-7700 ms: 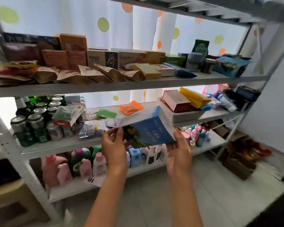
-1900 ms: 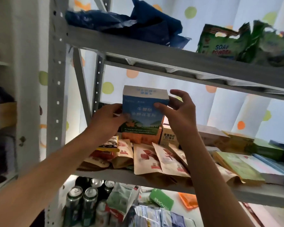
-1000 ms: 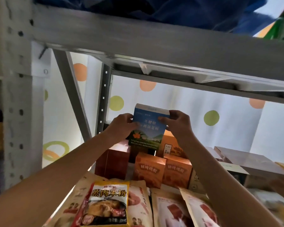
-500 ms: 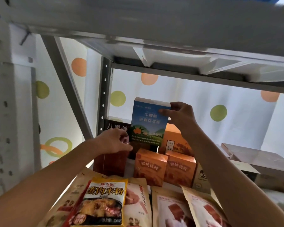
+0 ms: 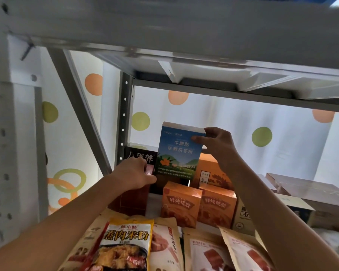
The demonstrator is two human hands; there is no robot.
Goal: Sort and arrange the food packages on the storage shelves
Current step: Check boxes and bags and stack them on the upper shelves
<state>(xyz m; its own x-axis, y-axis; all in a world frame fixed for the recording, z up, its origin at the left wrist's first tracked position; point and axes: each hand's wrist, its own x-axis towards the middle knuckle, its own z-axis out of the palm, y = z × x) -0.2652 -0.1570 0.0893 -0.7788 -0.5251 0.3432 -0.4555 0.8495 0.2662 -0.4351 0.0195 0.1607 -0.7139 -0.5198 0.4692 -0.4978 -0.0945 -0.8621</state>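
Blue box [image 5: 179,151] held upright at shelf back, long axis vertical, printed face forward, top corner pinched by right hand [image 5: 217,145], left hand [image 5: 134,173] curled at its lower edge against black box [image 5: 140,156], open room above under upper shelf [image 5: 184,36], orange boxes [image 5: 198,204] in front.

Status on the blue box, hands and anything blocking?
Right hand grips blue box at top corner, upright at shelf back. Left hand on dark box beside it. Orange boxes crowd in front.
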